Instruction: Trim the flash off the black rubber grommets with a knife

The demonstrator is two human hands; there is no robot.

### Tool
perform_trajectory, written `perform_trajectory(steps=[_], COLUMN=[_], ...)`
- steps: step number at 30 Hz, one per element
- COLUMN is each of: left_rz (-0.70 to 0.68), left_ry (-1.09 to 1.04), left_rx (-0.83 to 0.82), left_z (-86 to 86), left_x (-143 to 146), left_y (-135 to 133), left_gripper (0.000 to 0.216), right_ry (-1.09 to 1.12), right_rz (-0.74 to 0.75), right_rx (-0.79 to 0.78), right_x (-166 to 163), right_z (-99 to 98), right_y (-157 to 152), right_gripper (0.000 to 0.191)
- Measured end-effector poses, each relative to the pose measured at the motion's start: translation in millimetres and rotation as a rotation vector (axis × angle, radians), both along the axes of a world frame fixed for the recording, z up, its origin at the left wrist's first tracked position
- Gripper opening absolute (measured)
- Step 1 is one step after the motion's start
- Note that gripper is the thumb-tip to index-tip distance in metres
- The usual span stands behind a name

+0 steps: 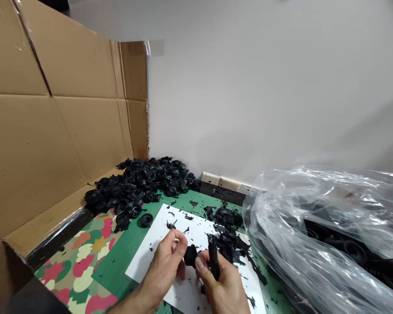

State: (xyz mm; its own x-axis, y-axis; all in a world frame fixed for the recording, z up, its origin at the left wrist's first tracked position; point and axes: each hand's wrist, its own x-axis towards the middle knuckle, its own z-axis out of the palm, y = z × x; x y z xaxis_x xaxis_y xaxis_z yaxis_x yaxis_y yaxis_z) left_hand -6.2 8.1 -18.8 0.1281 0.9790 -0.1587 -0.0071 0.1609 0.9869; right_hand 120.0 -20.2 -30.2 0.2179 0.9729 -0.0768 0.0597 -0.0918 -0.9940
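Observation:
Between my two hands is a small black ribbed rubber part [190,255], above a white sheet [147,257]. My left hand [165,261] is closed, with its fingertips at the left side of the part. My right hand [221,283] is closed around a dark stick-like tool [213,256] that points up; its kind cannot be made out. The right thumb rests against the right end of the ribbed part. Black rubber scraps [231,246] lie on the sheet beyond my right hand.
A heap of black rubber parts [150,176] lies at the back left, with one loose ring [146,220] nearer. Cardboard [68,131] walls off the left. A clear plastic bag [281,235] holding black parts bulges at the right. Sockets [219,181] line the wall's base.

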Motion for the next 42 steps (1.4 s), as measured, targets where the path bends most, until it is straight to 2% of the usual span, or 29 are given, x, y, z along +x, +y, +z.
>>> perform_trajectory(steps=[2, 6, 9, 12, 17, 21, 30, 42], left_rz=[0.034, -0.02, 0.016, 0.022, 0.036, 0.066, 0.103, 0.085], left_ry=[0.064, 0.103, 0.144, 0.077, -0.189, -0.221, -0.231, -0.211], left_rx=[0.118, 0.322, 0.388, 0.336, 0.11, -0.008, 0.029, 0.061], left_z=[-1.1, 3.4, 8.2, 9.4, 5.5, 6.4, 9.2, 9.9], left_x=[-2.6, -4.7, -2.9, -1.7, -2.5, -2.1, 1.3, 0.8], left_y=[-0.9, -6.0, -9.1, -8.3, -1.6, 1.3, -1.3, -0.6], left_gripper=[0.047, 0.042, 0.032, 0.025, 0.03, 0.028, 0.025, 0.026], right_ry=[0.032, 0.069, 0.078, 0.127, 0.345, 0.466, 0.485, 0.509], right_rz=[-0.012, -0.029, -0.029, -0.015, -0.001, 0.039, 0.035, 0.044], right_rx=[-0.033, -0.051, -0.019, -0.007, -0.102, -0.162, -0.171, -0.162], right_x=[-1.0, 1.1, 2.1, 2.8, 6.9, 9.3, 8.9, 9.9], right_z=[-1.2, -4.4, -7.6, -11.1, -16.1, -19.4, -25.3, -15.2], right_y=[-0.4, 0.6, 0.4, -0.8, -0.9, 1.7, 4.8, 2.7], right_gripper=[0.031, 0.032, 0.033, 0.035, 0.042, 0.043, 0.046, 0.044])
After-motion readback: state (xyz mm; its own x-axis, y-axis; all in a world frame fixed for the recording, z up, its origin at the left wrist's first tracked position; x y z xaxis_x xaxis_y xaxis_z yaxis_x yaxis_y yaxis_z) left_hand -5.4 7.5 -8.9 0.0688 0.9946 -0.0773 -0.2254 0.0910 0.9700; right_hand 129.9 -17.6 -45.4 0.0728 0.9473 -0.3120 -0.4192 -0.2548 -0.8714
